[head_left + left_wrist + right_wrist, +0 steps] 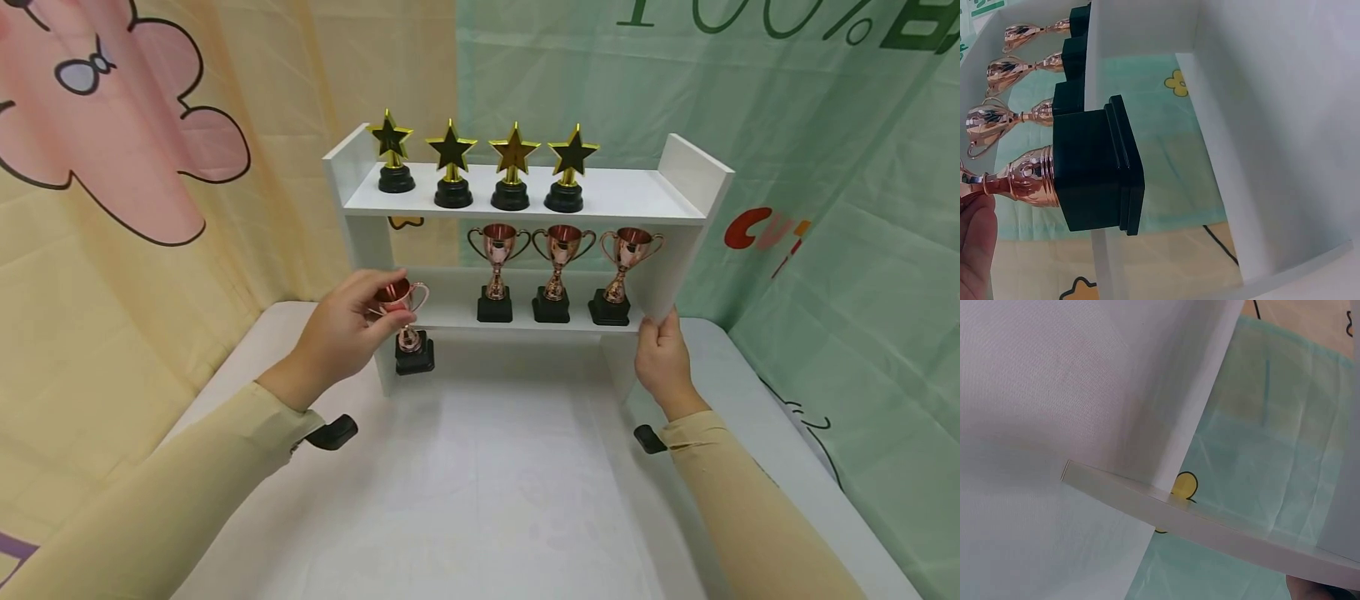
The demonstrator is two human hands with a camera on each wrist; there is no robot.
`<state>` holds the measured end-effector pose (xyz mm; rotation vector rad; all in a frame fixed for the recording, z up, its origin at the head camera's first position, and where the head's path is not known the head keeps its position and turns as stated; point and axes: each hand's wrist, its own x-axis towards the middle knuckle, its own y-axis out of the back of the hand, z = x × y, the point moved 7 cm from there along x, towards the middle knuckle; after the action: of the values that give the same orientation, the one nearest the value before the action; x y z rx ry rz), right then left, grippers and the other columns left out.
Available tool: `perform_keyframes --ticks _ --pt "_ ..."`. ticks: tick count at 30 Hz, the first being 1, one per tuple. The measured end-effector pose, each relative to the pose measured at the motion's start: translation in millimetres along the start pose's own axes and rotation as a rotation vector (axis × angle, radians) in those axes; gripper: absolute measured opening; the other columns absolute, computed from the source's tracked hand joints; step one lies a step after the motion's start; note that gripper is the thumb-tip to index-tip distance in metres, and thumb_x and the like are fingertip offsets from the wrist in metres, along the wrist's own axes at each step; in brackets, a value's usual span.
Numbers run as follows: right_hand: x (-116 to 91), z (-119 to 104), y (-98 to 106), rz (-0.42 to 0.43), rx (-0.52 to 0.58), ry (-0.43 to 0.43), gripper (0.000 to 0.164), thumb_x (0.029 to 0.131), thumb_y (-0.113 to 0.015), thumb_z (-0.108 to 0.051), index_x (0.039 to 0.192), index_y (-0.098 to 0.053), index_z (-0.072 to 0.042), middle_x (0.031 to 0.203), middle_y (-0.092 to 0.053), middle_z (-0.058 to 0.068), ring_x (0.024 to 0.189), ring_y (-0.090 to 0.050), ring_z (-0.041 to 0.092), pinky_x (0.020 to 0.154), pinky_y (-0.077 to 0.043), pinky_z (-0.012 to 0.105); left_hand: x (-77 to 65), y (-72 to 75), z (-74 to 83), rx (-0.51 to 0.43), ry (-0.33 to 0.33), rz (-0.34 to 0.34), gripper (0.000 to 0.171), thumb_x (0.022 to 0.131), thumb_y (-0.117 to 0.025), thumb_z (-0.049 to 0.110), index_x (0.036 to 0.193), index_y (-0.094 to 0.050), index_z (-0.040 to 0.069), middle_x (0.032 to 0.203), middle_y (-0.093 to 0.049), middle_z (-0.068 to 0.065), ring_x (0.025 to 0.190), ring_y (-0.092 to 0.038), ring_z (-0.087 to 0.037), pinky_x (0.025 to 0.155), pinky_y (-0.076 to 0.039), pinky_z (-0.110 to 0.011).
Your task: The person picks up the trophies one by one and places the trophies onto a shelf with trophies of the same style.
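Observation:
My left hand (pixel 347 325) pinches a copper-coloured trophy cup (pixel 409 340) by its bowl, between thumb and fingers. The cup is upright in front of the white shelf's left side, its black base (pixel 1094 169) lower than the middle board's front edge in the head view. At the shelf's right side panel (pixel 667 267), my right hand (pixel 664 363) grips the edge near the middle board. Three matching two-handled cups (pixel 554 287) stand on the middle board, right of the held one. In the right wrist view only a bit of the right hand (pixel 1310 589) shows.
Several gold star trophies (pixel 512 171) on black bases line the top board (pixel 630 187) of the white shelf. Below it spreads a white tabletop (pixel 480 483). Printed curtains, yellow (pixel 292 150) at left and green (pixel 840 167) at right, hang behind.

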<state>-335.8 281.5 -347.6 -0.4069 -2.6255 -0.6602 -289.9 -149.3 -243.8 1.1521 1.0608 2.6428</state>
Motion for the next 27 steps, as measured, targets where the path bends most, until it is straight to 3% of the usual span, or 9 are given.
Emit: perform_keyframes --ticks 10,17,27 --pt "0.0 0.2 -0.5 -0.008 -0.006 -0.011 0.054 0.114 -0.03 -0.024 0.166 -0.024 -0.013 0.169 -0.032 0.02 0.158 -0.028 0.037 0.127 -0.023 0.062 13.9 0.7 3.8 -0.012 0.016 -0.015 0.057 0.092 -0.082 0.013 0.144 -0.062 0.002 0.126 -0.066 -0.013 0.099 -0.067 -0.022 0.083 -0.048 -0.005" --pt "-0.1 -1.3 -0.8 -0.02 -0.005 -0.004 0.055 0.114 -0.028 -0.025 0.167 -0.02 -0.014 0.17 -0.03 0.02 0.159 -0.026 0.039 0.127 -0.022 0.063 23.6 3.3 5.6 -0.015 -0.012 0.009 0.056 0.092 -0.082 0.013 0.143 -0.062 0.0 0.124 -0.065 -0.016 0.094 -0.068 -0.024 0.08 -0.048 -0.006" --pt "-0.5 1.1 -0.5 -0.005 0.003 0.028 0.053 0.114 -0.028 -0.022 0.164 -0.025 -0.008 0.161 -0.039 0.024 0.137 -0.041 0.035 0.117 -0.032 0.059 36.3 3.4 5.6 -0.01 -0.018 0.016 0.054 0.095 -0.079 0.015 0.144 -0.062 0.001 0.126 -0.063 -0.017 0.097 -0.068 -0.025 0.082 -0.048 -0.009"
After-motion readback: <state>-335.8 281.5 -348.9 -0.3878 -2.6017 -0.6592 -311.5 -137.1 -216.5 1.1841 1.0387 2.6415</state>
